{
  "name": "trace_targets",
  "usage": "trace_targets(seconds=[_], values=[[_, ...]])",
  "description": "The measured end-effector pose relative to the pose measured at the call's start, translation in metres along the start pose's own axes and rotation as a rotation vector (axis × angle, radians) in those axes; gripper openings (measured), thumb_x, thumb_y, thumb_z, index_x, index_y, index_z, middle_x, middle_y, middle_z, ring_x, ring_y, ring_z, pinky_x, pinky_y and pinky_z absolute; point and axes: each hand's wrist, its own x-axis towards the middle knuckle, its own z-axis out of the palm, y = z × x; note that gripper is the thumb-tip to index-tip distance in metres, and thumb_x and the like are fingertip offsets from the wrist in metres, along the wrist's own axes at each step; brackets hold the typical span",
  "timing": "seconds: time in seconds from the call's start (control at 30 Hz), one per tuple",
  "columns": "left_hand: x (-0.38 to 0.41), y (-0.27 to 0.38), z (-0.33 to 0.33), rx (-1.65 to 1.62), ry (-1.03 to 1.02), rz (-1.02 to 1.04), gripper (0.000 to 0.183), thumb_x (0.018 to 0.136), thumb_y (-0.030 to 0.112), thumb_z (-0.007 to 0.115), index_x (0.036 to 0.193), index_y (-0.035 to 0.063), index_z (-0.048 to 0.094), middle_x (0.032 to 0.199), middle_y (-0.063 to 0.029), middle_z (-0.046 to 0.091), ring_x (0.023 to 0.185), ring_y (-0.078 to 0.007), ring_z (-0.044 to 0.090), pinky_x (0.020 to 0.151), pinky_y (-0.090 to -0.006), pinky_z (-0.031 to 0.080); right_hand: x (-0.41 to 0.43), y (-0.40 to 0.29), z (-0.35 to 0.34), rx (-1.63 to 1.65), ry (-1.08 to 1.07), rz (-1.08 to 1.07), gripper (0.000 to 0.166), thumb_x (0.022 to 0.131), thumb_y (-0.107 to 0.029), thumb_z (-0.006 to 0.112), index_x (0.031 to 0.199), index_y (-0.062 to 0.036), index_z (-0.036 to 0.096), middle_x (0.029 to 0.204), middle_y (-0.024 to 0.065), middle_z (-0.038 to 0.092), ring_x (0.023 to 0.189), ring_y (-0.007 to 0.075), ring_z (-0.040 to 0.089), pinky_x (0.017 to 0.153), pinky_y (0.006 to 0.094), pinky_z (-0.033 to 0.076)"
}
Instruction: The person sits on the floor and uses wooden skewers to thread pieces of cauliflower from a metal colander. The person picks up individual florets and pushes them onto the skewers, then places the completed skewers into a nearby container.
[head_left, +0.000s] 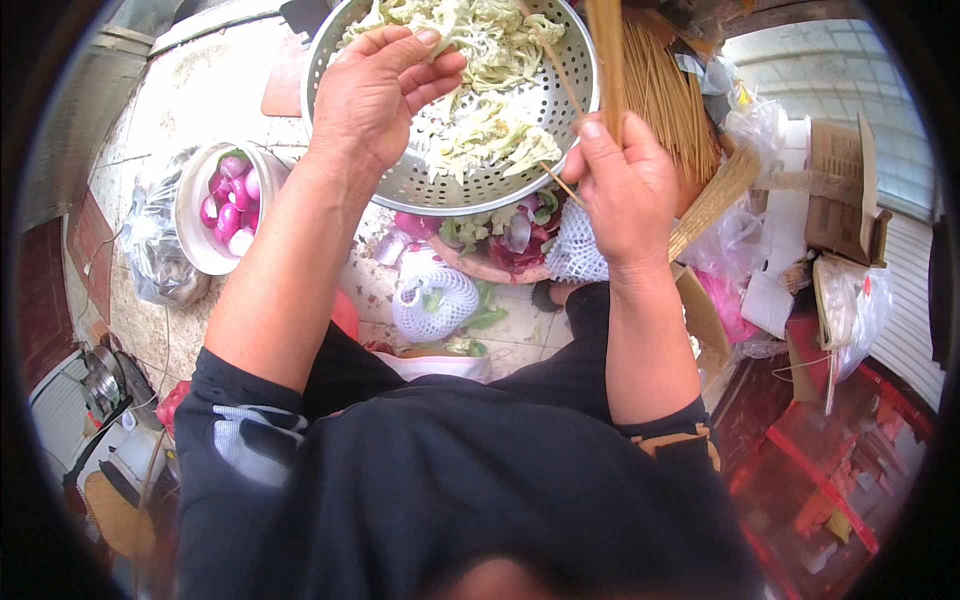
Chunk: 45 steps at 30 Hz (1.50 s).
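Observation:
A perforated metal colander (457, 196) stands before me with cut cauliflower florets (491, 127) in it. Over its left side, my left hand (375, 94) pinches a pale cauliflower piece (448, 26) between thumb and fingers. My right hand (626, 184), at the colander's right rim, is closed around a bundle of thin wooden skewers (606, 60). One separate skewer (559, 64) slants across the colander near that hand. Another skewer end (561, 182) sticks out below the right fingers.
Peeled red onions (231, 196) fill a white bucket (196, 244) at left, beside a plastic bag (161, 255). More skewers (664, 97) lie at right. Below the colander are a basin of peelings (517, 244) and a white foam net (435, 304). A cardboard box (836, 195) stands farther right.

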Motion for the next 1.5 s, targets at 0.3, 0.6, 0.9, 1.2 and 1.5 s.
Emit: trace_targets(seconds=[0.3, 0.6, 0.9, 1.2, 1.5], values=[[0.001, 0.01, 0.005, -0.096, 0.057, 0.036, 0.024, 0.084, 0.004, 0.063, 0.104, -0.0006, 0.05, 0.092, -0.012, 0.061, 0.082, -0.0246, 0.064, 0.078, -0.0373, 0.054, -0.008, 0.001, 0.001, -0.111, -0.06, 0.08, 0.014, 0.094, -0.018, 0.052, 0.096, -0.0041, 0.056, 0.065, -0.0009, 0.055, 0.052, 0.0016, 0.039, 0.047, 0.0167, 0.03], [0.002, 0.016, 0.002, -0.126, 0.053, 0.046, 0.023, 0.083, 0.004, 0.065, 0.101, 0.0018, 0.05, 0.089, -0.0096, 0.06, 0.079, -0.0233, 0.065, 0.073, -0.0342, 0.054, -0.011, 0.0, 0.003, -0.138, -0.086, 0.063, 0.015, 0.094, -0.018, 0.052, 0.095, -0.0033, 0.057, 0.065, -0.0012, 0.055, 0.052, 0.0014, 0.038, 0.047, 0.0167, 0.029], [0.004, 0.017, -0.002, -0.15, 0.048, 0.037, 0.022, 0.082, 0.004, 0.066, 0.099, 0.0028, 0.051, 0.088, -0.0094, 0.06, 0.081, -0.0234, 0.065, 0.074, -0.034, 0.054, -0.012, 0.0, 0.006, -0.147, -0.109, 0.051, 0.016, 0.095, -0.018, 0.052, 0.095, -0.0032, 0.057, 0.065, -0.0015, 0.055, 0.052, 0.0014, 0.039, 0.047, 0.0163, 0.03], [0.003, 0.016, -0.002, -0.136, 0.03, 0.057, 0.022, 0.084, 0.007, 0.064, 0.102, -0.001, 0.054, 0.092, -0.0102, 0.061, 0.086, -0.0219, 0.064, 0.079, -0.0327, 0.054, -0.012, 0.001, 0.006, -0.175, -0.121, 0.04, 0.017, 0.095, -0.019, 0.052, 0.094, -0.0034, 0.058, 0.064, -0.002, 0.054, 0.052, 0.0011, 0.039, 0.047, 0.0162, 0.03], [0.011, 0.017, -0.011, -0.139, 0.02, 0.041, 0.021, 0.083, 0.007, 0.064, 0.101, -0.0009, 0.055, 0.091, -0.01, 0.062, 0.086, -0.022, 0.064, 0.079, -0.0327, 0.054, -0.012, 0.001, 0.006, -0.194, -0.116, 0.05, 0.017, 0.094, -0.019, 0.052, 0.094, -0.0035, 0.058, 0.064, -0.0019, 0.054, 0.051, 0.001, 0.038, 0.046, 0.0166, 0.029]])
